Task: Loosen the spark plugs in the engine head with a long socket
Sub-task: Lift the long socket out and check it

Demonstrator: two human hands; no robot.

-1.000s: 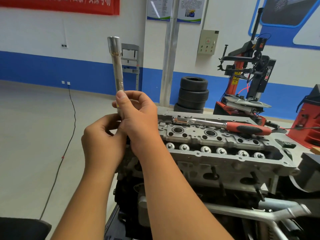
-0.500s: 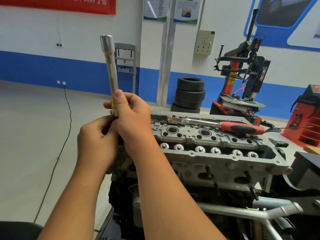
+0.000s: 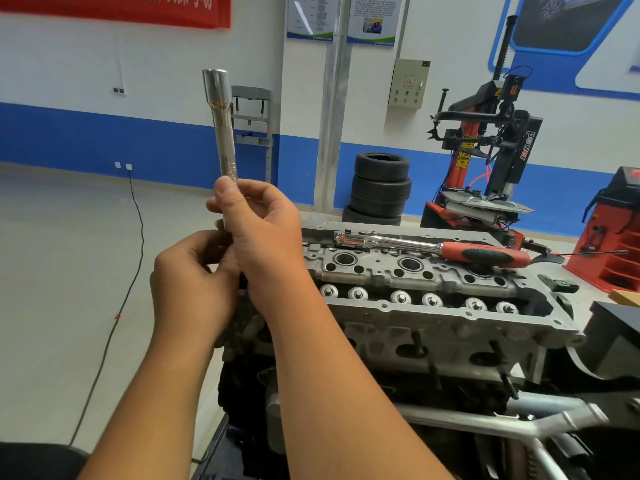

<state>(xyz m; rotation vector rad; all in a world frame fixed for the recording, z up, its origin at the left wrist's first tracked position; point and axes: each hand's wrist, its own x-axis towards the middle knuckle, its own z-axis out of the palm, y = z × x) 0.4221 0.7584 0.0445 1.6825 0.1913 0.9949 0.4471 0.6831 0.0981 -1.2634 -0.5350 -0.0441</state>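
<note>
Where both hands meet, long socket upright, above.

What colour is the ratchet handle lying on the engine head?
Red with a black insert, on the ratchet handle, head view.

The scene is seen from one head-worn wide-angle view, faced forward and slightly down. The hands are held close in front, the engine head lies near, and the wall stands far behind.
</note>
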